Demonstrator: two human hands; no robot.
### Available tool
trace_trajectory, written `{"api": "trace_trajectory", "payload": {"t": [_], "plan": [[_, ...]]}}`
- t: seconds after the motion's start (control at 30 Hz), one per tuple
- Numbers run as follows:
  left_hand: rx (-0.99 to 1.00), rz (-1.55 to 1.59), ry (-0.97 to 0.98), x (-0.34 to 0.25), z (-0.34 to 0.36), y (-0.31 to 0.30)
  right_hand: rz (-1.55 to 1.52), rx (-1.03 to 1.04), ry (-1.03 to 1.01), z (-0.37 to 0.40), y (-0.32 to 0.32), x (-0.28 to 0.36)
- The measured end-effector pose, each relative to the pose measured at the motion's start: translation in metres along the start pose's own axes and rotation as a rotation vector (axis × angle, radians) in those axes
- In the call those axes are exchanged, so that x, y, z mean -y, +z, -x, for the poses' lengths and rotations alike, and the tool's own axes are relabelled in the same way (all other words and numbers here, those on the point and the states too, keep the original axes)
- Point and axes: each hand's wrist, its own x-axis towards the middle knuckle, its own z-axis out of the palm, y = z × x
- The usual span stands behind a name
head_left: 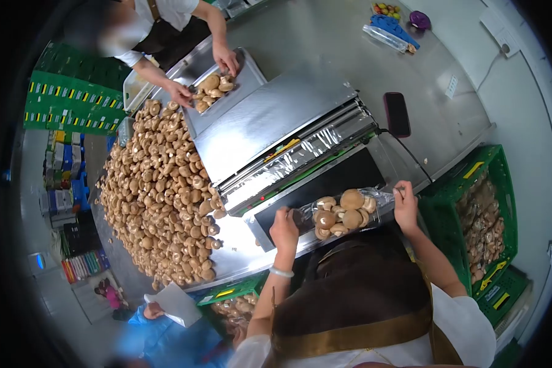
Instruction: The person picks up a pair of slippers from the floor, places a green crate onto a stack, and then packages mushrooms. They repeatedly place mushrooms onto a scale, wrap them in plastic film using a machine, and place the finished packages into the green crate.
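Centre frame, the mushroom tray (343,211) already has film (381,197) over it; left hand (284,230) and right hand (406,205) each close their grip on the film ends; a big loose heap (165,196) lies unpacked at left

Left hand (284,232) fisted, grip closed; right hand (406,207) pinching, fingers curled; both extended forward, apart.

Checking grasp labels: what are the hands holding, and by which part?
A film-wrapped mushroom tray: left hand on its left end, right hand on its right end, at the film.
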Motion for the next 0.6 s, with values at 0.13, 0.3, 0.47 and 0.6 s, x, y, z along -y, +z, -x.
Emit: {"api": "trace_trajectory", "payload": {"t": [0.13, 0.3, 0.47, 0.6], "plan": [[0.071, -0.066, 0.350, -0.042, -0.038, 0.036, 0.024, -0.157, 0.135, 0.008, 0.072, -0.065], [0.464, 0.921, 0.011, -0.090, -0.033, 0.048, -0.213, 0.277, -0.496, 0.059, 0.054, -0.061], [0.863, 1.641, -0.137, -0.148, 0.002, -0.039, -0.724, 1.137, 0.295, 0.091, -0.028, 0.064], [1.000, 1.629, 0.118, -0.171, 0.013, -0.087, -0.639, 1.304, 0.313, 0.068, -0.056, 0.167]]}}
